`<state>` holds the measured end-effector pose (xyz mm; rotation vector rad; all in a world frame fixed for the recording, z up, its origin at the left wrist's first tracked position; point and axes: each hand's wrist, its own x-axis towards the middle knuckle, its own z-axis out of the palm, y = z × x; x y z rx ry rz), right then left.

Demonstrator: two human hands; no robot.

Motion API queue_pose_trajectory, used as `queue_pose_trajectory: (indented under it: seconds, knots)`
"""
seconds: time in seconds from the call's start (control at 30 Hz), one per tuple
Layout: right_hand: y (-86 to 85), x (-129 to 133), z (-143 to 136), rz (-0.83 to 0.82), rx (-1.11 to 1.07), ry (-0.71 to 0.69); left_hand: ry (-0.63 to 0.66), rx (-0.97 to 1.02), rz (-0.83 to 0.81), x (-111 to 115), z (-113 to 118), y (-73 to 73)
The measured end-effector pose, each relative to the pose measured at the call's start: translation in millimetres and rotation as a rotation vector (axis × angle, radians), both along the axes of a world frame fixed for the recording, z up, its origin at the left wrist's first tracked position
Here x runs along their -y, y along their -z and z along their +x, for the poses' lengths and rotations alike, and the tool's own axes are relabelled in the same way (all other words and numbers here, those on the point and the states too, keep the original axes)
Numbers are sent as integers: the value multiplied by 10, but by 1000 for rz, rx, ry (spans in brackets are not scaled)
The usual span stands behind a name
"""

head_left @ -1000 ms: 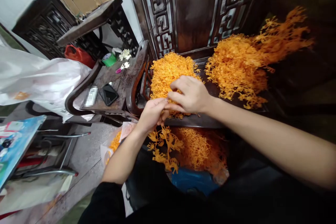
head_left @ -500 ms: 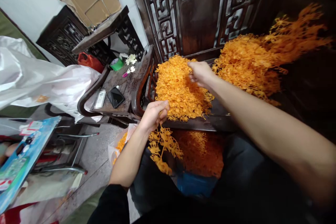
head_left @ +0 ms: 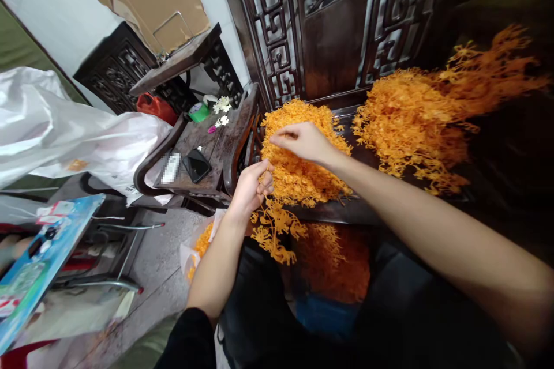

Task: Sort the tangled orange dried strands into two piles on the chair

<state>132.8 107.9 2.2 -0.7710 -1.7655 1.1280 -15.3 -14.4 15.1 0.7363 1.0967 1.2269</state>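
In my left hand [head_left: 254,185], closed with thumb and finger together, is the stem of an orange plastic flower sprig [head_left: 277,230] that hangs down over my lap. My right hand [head_left: 305,141] is just above and to the right of it, over a heap of orange plastic flowers [head_left: 307,181] on the dark wooden seat. Its fingertips come together in a pinch. Whatever they hold, if anything, is too small to make out. To the right lies a second pile of orange sprigs [head_left: 402,121], with long branches spreading towards the back.
A side table [head_left: 216,153] at left bears a black phone [head_left: 197,165], green tape [head_left: 198,112] and small white flowers [head_left: 222,105]. Below are a plastic bag of orange pieces [head_left: 202,242] and a blue container [head_left: 324,316] between my legs. Carved chair back [head_left: 333,40] stands behind.
My right hand has moved left and down across the heap, closer to my left hand. My left hand keeps hold of the sprig, which has swung slightly right. The view has shifted a little.
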Motion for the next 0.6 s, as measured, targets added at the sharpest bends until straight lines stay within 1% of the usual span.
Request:
queue_pose_trajectory:
  seconds: [0.03, 0.07, 0.1, 0.13, 0.17, 0.2, 0.23, 0.27, 0.3, 0.33, 0.4, 0.47, 0.6]
  knots:
    - [-6, 10, -11, 65, 45, 28, 9, 37, -8, -4, -9, -10]
    - [-10, -11, -7, 89, 55, 102, 26, 79, -22, -1, -17, -25]
    - [-13, -61, 15, 76, 29, 217, 49, 123, -40, 8, -23, -47]
    - [-14, -133, 53, 30, -26, 349, 76, 165, -61, 23, -27, -72]
    - [-14, -216, 101, -52, -104, 466, 101, 203, -82, 42, -29, -100]
    - [-13, -296, 154, -162, -188, 540, 121, 234, -102, 62, -28, -127]
    - [-10, -364, 204, -287, -261, 552, 133, 259, -119, 81, -25, -151]
    - [-6, -411, 245, -409, -315, 508, 140, 280, -134, 97, -19, -170]
    - [0, -434, 272, -513, -352, 428, 142, 298, -146, 106, -13, -184]
    - [5, -435, 285, -589, -379, 343, 141, 313, -157, 109, -6, -192]
    - [14, -386, 279, -678, -416, 219, 140, 325, -172, 95, 6, -196]
    - [24, -318, 262, -747, -431, 163, 136, 324, -165, 63, 11, -189]
    - [74, -259, 264, -850, -378, 111, 93, 329, -120, -22, 25, -161]
